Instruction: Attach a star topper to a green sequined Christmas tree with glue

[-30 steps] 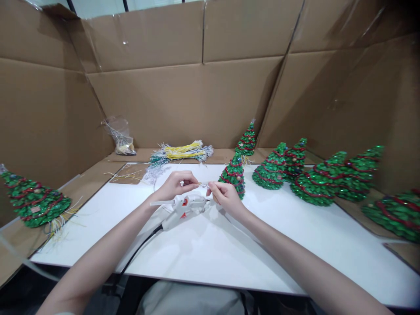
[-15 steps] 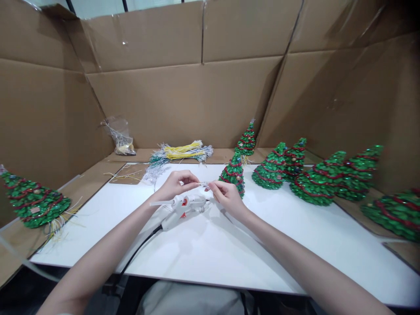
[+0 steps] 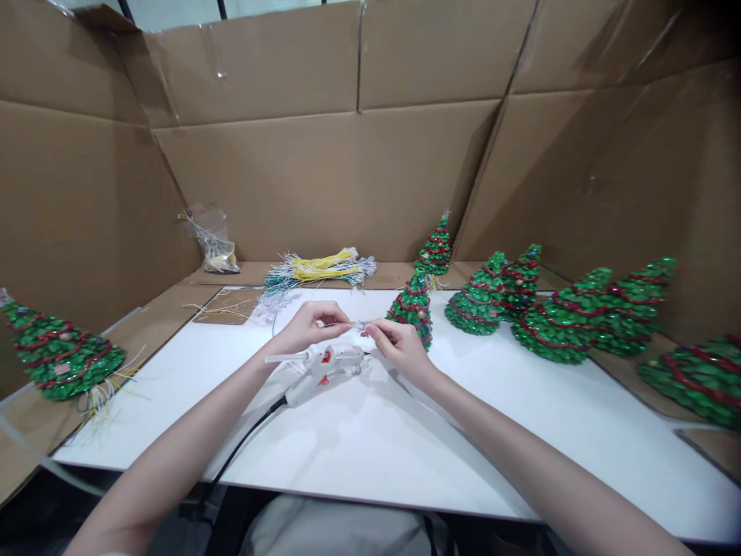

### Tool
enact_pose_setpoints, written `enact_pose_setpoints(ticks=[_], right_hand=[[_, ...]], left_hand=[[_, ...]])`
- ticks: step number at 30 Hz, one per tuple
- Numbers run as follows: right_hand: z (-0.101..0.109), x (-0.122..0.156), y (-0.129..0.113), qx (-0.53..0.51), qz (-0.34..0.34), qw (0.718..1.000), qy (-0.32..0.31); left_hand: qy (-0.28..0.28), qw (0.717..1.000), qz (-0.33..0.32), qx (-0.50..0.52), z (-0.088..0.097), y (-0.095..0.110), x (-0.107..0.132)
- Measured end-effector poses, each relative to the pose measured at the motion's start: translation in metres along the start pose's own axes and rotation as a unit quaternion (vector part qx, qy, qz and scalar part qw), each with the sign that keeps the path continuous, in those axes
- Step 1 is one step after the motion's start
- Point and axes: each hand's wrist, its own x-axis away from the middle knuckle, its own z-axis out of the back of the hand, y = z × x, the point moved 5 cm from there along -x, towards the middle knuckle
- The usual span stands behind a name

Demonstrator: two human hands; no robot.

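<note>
Above the white tabletop, my left hand [image 3: 308, 324] and my right hand [image 3: 404, 349] face each other, fingertips close together. A small clear, silvery piece [image 3: 360, 325] with what looks like a thin wire spans the gap between them. Both hands pinch it, the left from its left end and the right from its right end. Its exact kind is too small to make out. Just below my fingers, a white hot glue gun [image 3: 316, 369] with an orange-red trigger rests on the table, nozzle to the right. Close behind my right hand stands a green Christmas tree [image 3: 411, 305] with red garland.
More decorated trees [image 3: 561, 320] stand along the right side, and another tree [image 3: 61, 347] with loose wires sits at far left. A bundle of yellow and white wires [image 3: 324, 266] and a plastic bag [image 3: 214, 243] lie at the back. Cardboard walls [image 3: 324, 177] enclose the table.
My fingers have shifted very slightly around the small clear piece, whose angle between the fingertips is a little different. The glue gun and trees stay in place.
</note>
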Motion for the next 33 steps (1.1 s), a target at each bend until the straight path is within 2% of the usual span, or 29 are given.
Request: enact_pose_setpoints(ticks=[11,17,19,21,24,27,29,33], right_hand=[[-0.001,0.001,-0.002,-0.006,0.001,1.0,0.006],[0.007,0.0,-0.009,0.015,0.01,1.0,0.015],[0.016,-0.001,-0.011,0.007,0.005,0.999,0.037],[0.029,-0.001,-0.012,-0.015,-0.01,0.997,0.072],[0.056,0.0,-0.013,-0.05,-0.017,0.988,0.145],[0.084,0.001,-0.017,-0.079,0.004,0.971,0.225],[0.097,0.001,-0.019,-0.102,0.02,0.959,0.265],[0.112,0.003,-0.024,-0.17,0.063,0.933,0.312]], left_hand=[[0.003,0.999,-0.025,-0.03,-0.001,0.0,0.001],[-0.011,0.999,0.006,-0.05,0.005,0.007,0.001],[0.025,0.996,0.019,-0.084,0.016,0.011,0.004],[0.089,0.988,0.025,-0.123,0.032,0.016,0.014],[0.179,0.969,0.027,-0.168,0.054,0.02,0.041],[0.206,0.957,0.048,-0.197,0.065,0.019,0.074],[0.187,0.961,0.068,-0.192,0.064,0.018,0.092],[0.04,0.984,0.089,-0.151,0.038,0.021,0.107]])
